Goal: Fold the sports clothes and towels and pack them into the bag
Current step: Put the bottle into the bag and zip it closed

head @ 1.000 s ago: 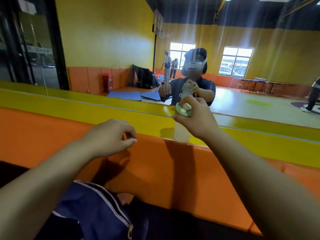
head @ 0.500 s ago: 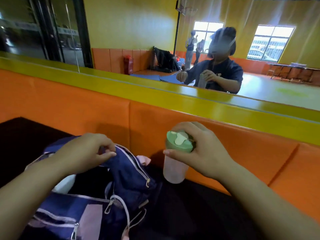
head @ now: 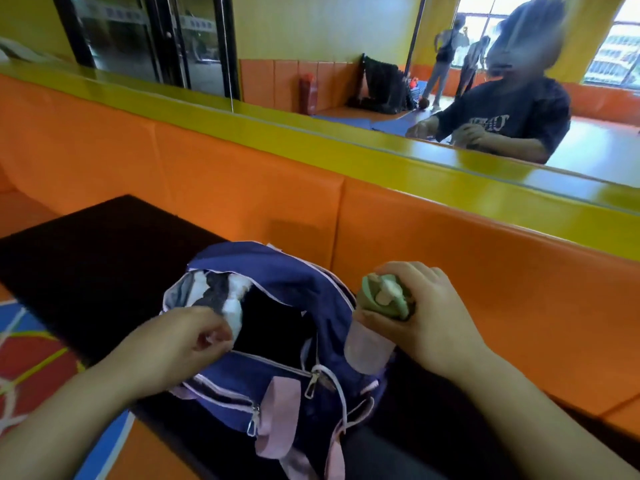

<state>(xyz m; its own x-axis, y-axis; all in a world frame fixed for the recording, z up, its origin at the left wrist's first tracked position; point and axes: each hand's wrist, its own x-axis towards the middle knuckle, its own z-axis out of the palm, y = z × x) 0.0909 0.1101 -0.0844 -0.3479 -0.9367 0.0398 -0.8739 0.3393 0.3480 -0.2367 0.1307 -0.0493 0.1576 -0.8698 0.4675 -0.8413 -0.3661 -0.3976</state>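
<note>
A navy bag (head: 277,382) with pink straps and white zips lies open on a black bench (head: 97,258). Folded white and grey cloth (head: 221,296) shows inside its mouth. My left hand (head: 180,344) pinches the near edge of the bag's opening, fingers curled. My right hand (head: 422,317) grips a translucent bottle (head: 370,344) by its green lid, holding it tilted at the bag's right side, touching the fabric.
An orange padded wall (head: 450,258) topped by a yellow ledge (head: 346,150) runs right behind the bench. Above it a mirror reflects a person and a gym hall. Coloured floor mats (head: 31,358) lie at the lower left.
The view has dropped toward the bench. My right hand lowered the bottle to the bag's right side. My left hand shifted from the bag's top flap to the near edge, and the mouth gapes wider.
</note>
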